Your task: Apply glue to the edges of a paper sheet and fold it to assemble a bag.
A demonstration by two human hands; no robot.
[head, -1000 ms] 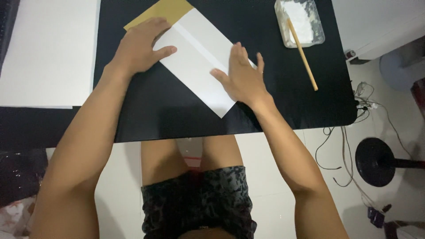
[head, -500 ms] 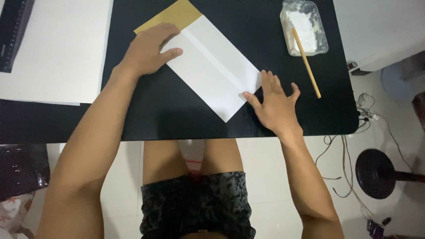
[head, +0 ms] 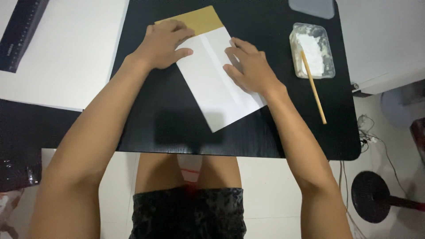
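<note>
Left hand (head: 163, 44) flat, fingers together, pressing the top-left part of the folded white paper sheet (head: 217, 84) where it meets its tan-gold upper flap (head: 195, 20). Right hand (head: 248, 66) also flat, fingers slightly spread, palm down on the sheet's right half, just beside the centre crease. Nothing pinched. Sheet lies tilted on the black rectangular table (head: 283, 132), near its middle. Right of the sheet: clear plastic tub of white powder (head: 312, 51) with thin wooden stick (head: 313, 86) leaning out. Left of the sheet: large white board (head: 62, 57), black ruler (head: 22, 33) on it.
</note>
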